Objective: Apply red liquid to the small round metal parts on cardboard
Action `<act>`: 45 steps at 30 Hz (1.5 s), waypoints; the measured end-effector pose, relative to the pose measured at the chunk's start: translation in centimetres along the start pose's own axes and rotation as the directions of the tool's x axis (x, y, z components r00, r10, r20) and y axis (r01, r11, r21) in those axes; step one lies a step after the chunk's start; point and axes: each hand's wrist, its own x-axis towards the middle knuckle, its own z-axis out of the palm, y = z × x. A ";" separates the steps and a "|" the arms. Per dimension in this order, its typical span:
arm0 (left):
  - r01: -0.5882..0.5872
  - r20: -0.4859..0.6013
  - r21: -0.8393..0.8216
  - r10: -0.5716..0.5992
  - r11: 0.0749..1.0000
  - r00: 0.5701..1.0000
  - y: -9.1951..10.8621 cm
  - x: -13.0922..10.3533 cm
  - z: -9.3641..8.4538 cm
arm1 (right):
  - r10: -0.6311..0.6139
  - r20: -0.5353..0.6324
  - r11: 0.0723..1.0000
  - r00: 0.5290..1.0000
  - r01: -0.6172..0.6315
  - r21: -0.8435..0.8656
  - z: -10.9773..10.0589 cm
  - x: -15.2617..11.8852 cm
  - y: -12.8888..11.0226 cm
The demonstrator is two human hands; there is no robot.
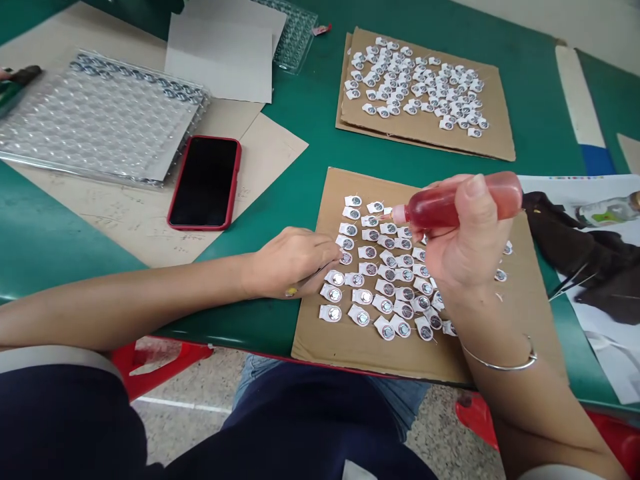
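Note:
My right hand (470,247) is wrapped round a squeeze bottle (435,208) of red liquid. The bottle lies nearly level, its narrow tip pointing left over the upper rows of small round silver pieces with white tabs (387,273). These pieces lie in rows on a brown cardboard sheet (340,350). At the sheet's left edge rests my left hand (297,262), its fingers pinched together beside the leftmost column. Whatever those fingers hold is hidden; a small yellow spot shows under the palm. My right forearm and hand cover some of the pieces on the right.
Farther back, stacked cardboard (425,143) carries many similar pieces. A red-cased phone (205,183) lies left, near clear plastic trays (100,127) and grey card (220,60). On the right are dark cloth (560,227), a small bottle (607,211) and white paper (620,373).

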 end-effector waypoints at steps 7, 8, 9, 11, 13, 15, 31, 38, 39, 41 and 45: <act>-0.059 0.112 0.096 0.048 0.994 0.993 0.0 0.1 -0.2 | -0.010 0.034 1.000 0.999 0.011 -0.010 0.6 -0.5 0.7; -0.077 0.142 0.123 0.059 0.989 0.988 0.2 0.1 -0.2 | -0.006 0.048 0.999 0.999 0.008 -0.045 0.7 -0.6 0.9; -0.099 0.170 0.153 0.072 0.983 0.983 0.3 0.2 -0.2 | 0.002 0.067 0.997 0.998 0.004 -0.083 0.8 -0.7 1.2; -0.157 0.211 0.226 0.109 0.961 0.971 0.7 0.3 -0.1 | 0.008 0.112 0.989 0.994 0.009 -0.151 0.9 -1.0 1.7; -0.219 0.212 0.310 0.157 0.925 0.965 1.2 0.3 0.1 | 0.004 0.130 0.977 0.992 0.023 -0.210 0.9 -1.2 2.2; -0.265 0.188 0.376 0.207 0.888 0.960 1.5 0.3 0.4 | 0.006 0.133 0.964 0.991 0.030 -0.263 0.8 -1.5 2.6; -0.309 0.112 0.446 0.290 0.840 0.951 2.0 0.2 1.0 | -0.020 0.141 0.930 0.990 0.070 -0.361 0.7 -1.8 3.2; -0.305 0.135 0.456 0.273 0.836 0.952 2.1 0.1 1.0 | -0.017 0.172 0.919 0.985 0.083 -0.385 0.6 -1.8 3.4; -0.302 0.134 0.454 0.271 0.838 0.953 2.1 0.1 1.0 | -0.017 0.174 0.918 0.985 0.084 -0.388 0.6 -1.8 3.4; -0.301 0.129 0.449 0.272 0.842 0.954 2.1 0.1 1.0 | -0.033 0.165 0.914 0.986 0.096 -0.393 0.6 -1.8 3.5; -0.304 0.124 0.444 0.278 0.843 0.952 2.1 0.1 1.0 | -0.050 0.146 0.909 0.988 0.106 -0.403 0.7 -1.7 3.6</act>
